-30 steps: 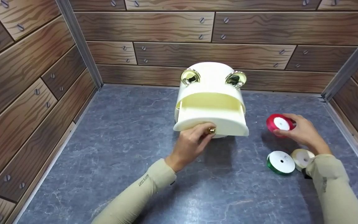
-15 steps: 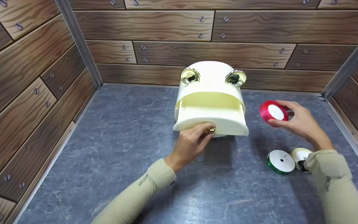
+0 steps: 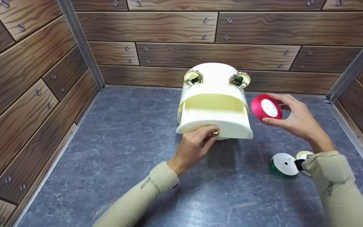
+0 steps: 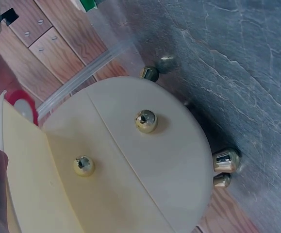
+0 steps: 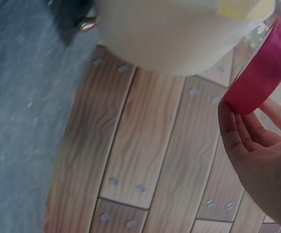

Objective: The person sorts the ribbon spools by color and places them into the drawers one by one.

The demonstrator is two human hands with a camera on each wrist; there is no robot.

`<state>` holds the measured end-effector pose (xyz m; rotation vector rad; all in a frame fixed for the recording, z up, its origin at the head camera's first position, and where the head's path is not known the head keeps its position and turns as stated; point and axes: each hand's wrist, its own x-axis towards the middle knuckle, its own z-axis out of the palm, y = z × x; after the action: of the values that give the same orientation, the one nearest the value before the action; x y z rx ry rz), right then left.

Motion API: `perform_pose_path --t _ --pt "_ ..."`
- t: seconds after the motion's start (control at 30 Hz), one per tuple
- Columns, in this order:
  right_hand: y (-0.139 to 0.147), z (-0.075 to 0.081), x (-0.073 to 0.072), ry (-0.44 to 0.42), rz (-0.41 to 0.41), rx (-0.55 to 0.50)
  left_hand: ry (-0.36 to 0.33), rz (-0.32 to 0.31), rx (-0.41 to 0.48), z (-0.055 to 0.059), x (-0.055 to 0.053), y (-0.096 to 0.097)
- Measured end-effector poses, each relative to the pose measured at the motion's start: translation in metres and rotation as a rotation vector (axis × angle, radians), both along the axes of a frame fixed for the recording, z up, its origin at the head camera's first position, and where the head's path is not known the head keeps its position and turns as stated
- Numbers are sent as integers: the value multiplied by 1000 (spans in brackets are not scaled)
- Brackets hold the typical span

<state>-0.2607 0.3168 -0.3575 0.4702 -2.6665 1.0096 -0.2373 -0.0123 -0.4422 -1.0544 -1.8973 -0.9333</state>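
Note:
A cream rounded box (image 3: 214, 77) with two gold cup-like eyes stands near the back wall. Its top drawer (image 3: 216, 118) is pulled out toward me. My left hand (image 3: 195, 143) pinches the drawer's gold knob (image 3: 215, 133) between thumb and fingers. Just right of the box, my right hand (image 3: 298, 118) holds a red ribbon spool (image 3: 257, 108) by its edge, raised above the table. The right wrist view shows the spool's ribbon (image 5: 264, 73) gripped between thumb and fingers. More gold knobs (image 4: 146, 121) show on the box front in the left wrist view.
A green ribbon spool (image 3: 285, 164) lies on the grey marbled table (image 3: 121, 132) at the right. Beside it is a cream ribbon spool (image 3: 302, 155), partly hidden by my right sleeve. Wood-patterned walls (image 3: 153, 26) stand at the back and both sides.
My right hand has lifted the red ribbon spool and carried it left and farther back, close to the box. My left hand stays at the drawer knob, and the drawer remains pulled out.

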Motion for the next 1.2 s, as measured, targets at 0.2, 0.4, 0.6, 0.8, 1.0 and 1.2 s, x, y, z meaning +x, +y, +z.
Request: perform_pose_path --t 0.2,0.4,0.6,0.8,1.0,1.2 --pt "-18 10 5 88 85 -30 14 14 -6 2 1 0" --pt "-39 17 7 115 140 -24 20 16 -5 3 1 -1" --pt "-54 19 5 108 175 -16 14 6 -2 0 2 0" --pt "-62 17 0 83 199 -45 18 11 -6 0 3 1" --pt "-63 16 -2 81 210 -82 15 5 -9 1 3 2" --pt "-64 15 -2 97 255 -113 8 1 -12 -1 4 0"
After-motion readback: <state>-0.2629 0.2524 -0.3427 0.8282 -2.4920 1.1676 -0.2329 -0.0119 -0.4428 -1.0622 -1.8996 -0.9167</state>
